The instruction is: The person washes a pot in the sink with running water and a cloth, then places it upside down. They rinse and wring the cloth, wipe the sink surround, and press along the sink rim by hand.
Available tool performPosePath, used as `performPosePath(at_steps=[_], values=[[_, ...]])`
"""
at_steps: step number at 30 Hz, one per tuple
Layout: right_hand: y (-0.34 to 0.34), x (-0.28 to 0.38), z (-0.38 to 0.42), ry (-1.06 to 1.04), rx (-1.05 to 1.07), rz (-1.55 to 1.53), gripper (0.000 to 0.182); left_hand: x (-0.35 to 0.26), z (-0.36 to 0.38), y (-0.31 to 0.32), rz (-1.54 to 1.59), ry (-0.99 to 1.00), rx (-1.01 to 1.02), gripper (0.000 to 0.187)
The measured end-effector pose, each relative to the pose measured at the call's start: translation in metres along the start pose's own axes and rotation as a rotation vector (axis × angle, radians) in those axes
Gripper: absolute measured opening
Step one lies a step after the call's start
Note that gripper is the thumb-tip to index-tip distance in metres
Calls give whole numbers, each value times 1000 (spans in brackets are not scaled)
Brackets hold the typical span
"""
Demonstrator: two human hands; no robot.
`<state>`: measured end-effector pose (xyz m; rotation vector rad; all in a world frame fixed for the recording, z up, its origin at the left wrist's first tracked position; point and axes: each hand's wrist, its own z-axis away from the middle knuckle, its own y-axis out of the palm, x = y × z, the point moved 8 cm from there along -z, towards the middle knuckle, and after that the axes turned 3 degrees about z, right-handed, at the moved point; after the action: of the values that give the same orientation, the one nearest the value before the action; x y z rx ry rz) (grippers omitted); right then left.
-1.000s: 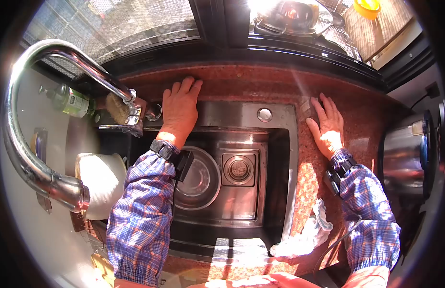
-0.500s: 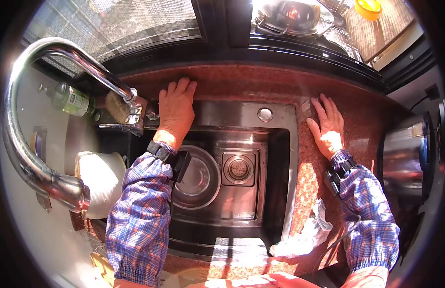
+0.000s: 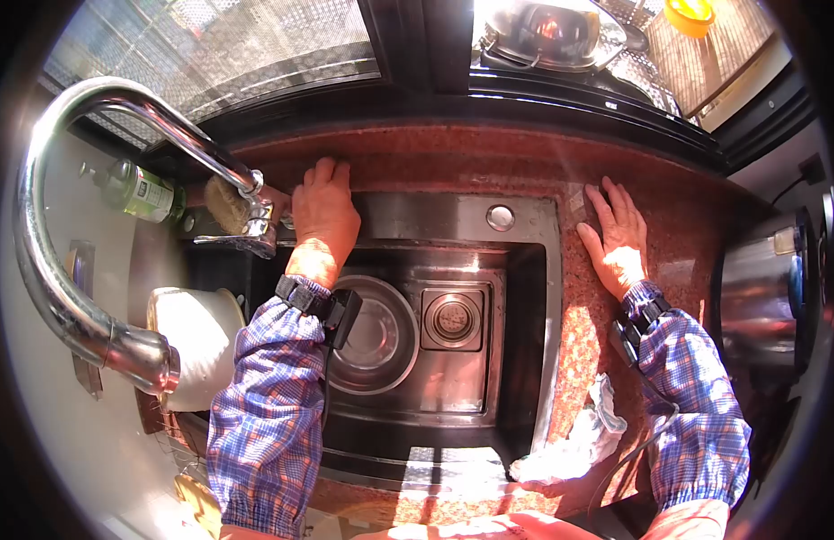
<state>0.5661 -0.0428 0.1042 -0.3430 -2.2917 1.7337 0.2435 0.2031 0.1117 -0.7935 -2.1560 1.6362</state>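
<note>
My left hand (image 3: 325,212) is palm down at the back rim of the sink (image 3: 408,214), just right of the faucet's base (image 3: 260,229). Its fingers are bent with the tips toward the red stone counter (image 3: 489,148), and nothing shows in them. Below that wrist, a round metal basin (image 3: 374,337) sits in the sink, partly covered by the wrist device. My right hand (image 3: 617,236) lies flat on the counter to the right of the sink, fingers stretched and thumb apart, holding nothing. A crumpled white cloth (image 3: 579,445) lies nearer my body on that side.
The tall curved faucet spout (image 3: 53,261) arches at the left. Near it are a green pump bottle (image 3: 145,193), a brown scrubber (image 3: 224,205) and a white container (image 3: 197,337). A metal appliance (image 3: 759,297) stands at the right. Window frames (image 3: 426,99) line the back.
My left hand has drawn slightly back and left toward the faucet, its fingers closer together and more bent. My right hand stays flat on the counter. The view has shifted a little.
</note>
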Motion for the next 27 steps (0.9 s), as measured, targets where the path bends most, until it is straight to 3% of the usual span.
performPosePath(at_steps=[1,3,8,10,13,15,17,21,23,25,27], values=[[0,1,-1,-1,6,0,57,-2,0,3,-4,-1,-3,48],[0,2,-1,1,3,-7,57,5,3,7,259,-216,-96,45],[2,0,1,3,2,-11,58,3,-2,7,305,-206,-61,45],[1,0,0,-5,-1,-8,58,-19,-5,8,309,-51,-21,46],[1,0,0,7,3,14,58,-31,-6,8,325,-53,-17,47],[1,1,-2,-5,-3,6,58,-23,-2,6,322,-82,-6,49],[2,0,-1,-2,-3,-2,58,4,3,5,271,-328,15,51],[2,0,-1,-1,-1,2,59,3,-7,10,276,-344,-14,48],[2,-1,0,-3,-1,1,59,-7,-6,11,277,-302,-31,47],[2,0,-1,-12,-6,-13,59,-27,-6,9,283,-98,27,47],[2,1,0,-5,-4,-10,59,-27,-4,8,270,-86,17,47]])
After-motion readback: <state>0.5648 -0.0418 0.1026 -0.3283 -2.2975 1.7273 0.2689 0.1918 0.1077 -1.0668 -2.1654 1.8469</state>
